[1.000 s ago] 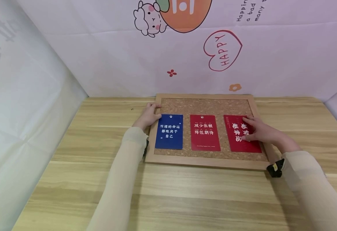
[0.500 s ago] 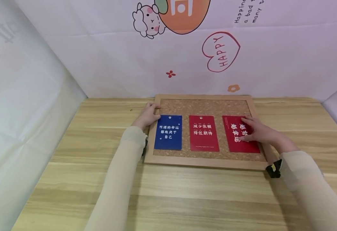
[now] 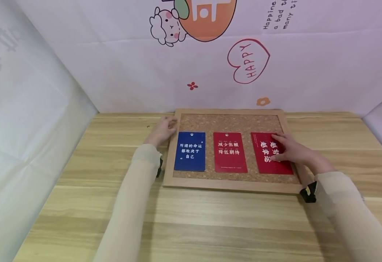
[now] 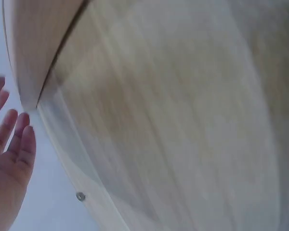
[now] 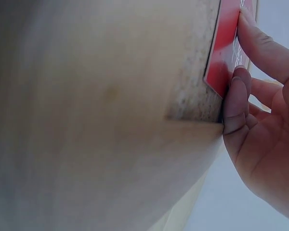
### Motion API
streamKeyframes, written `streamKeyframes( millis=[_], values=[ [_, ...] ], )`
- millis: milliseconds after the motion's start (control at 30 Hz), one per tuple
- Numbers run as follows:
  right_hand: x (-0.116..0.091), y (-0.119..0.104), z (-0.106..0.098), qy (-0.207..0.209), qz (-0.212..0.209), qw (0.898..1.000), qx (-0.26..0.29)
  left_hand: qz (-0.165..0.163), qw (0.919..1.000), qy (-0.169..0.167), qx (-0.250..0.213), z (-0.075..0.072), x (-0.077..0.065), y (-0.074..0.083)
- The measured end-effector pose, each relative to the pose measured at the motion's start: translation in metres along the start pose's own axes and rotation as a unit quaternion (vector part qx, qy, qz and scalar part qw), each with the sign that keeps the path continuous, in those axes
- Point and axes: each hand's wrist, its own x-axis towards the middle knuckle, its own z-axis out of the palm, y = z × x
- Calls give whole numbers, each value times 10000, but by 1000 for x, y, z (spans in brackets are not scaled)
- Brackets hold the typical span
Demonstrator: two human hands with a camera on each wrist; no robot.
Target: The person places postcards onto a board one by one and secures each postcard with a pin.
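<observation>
A wood-framed cork board (image 3: 230, 123) lies on the table with a blue card (image 3: 190, 162), a red card (image 3: 231, 160) and another red card (image 3: 261, 145) in a row. White writing covers all three; that on the rightmost card runs sideways. My right hand (image 3: 292, 149) rests on this card's right part, thumb and index finger spread over its face. In the right wrist view the thumb touches the card (image 5: 223, 55), with other fingers bent near the frame. My left hand (image 3: 161, 131) is beside the frame's left edge, its fingers loosely curved and holding nothing in the left wrist view.
Silver pins (image 3: 226, 135) show at the top of the blue card and the middle card. The light wooden table (image 3: 230, 225) extends around the board. Behind it stands a white printed cloth (image 3: 128, 72), and another white cloth (image 3: 40, 145) hangs at the left.
My left hand has come off the board's left frame and shifted slightly to the left. My right hand stays on the rightmost red card. The head view has tilted up a little.
</observation>
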Motion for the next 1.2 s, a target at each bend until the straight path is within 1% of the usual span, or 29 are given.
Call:
streamKeyframes(
  millis=[133,300,567,667,767,833,967,1067,1200],
  values=[
    [1,1,0,-5,14,10000,-24,-273,9986,436,-127,-9,-1,-8],
    [1,1,1,-3,7,10000,-28,-656,9936,909,-133,-18,-3,-18],
    [0,0,1,-13,32,10000,-4,-1128,9823,1495,-59,-25,-9,-31],
    [0,0,1,-17,36,10000,-2,-1274,9781,1648,-32,-25,-10,-35],
    [-1,0,1,-16,42,10000,5,-1386,9752,1725,-41,-25,-11,-39],
    [-1,1,0,-17,50,10000,10,-1470,9744,1702,-25,-25,-12,-40],
    [0,2,0,-16,72,10000,-11,-1595,9751,1534,161,-26,-13,-42],
    [1,2,0,-8,73,10000,-43,-1606,9765,1418,223,-27,-13,-45],
    [0,0,0,-14,80,10000,-29,-1537,9783,1359,290,-25,-12,-51]
  ],
)
